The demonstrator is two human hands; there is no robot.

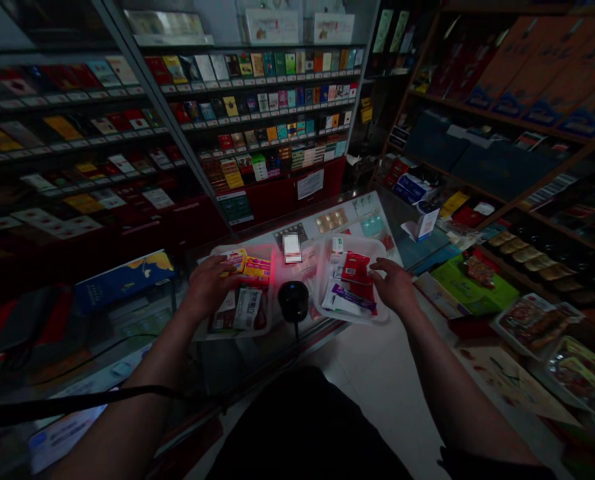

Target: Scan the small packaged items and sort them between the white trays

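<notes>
Two white plastic trays stand side by side on a glass counter. In the left tray (270, 293), yellow-and-red packets (257, 267) lie at the back, with dark and silver packs in front. My left hand (208, 288) reaches over that tray's left side, fingers stretched toward the yellow packets; whether they touch is unclear. The right tray (322, 280) holds red packets (355, 268) and a purple packet (350, 299). At its right side is my right hand (395, 285), fingers apart and bent toward the red packets. A black round scanner-like device (293, 301) sits between the trays, casting reddish light.
Shelves of cigarette packs (277, 63) rise behind the counter (392, 233). A small white box (292, 248) sits behind the black device. To the right are a green box (472, 283) and packaged food (535, 323). A dark strap (127, 395) crosses the lower left.
</notes>
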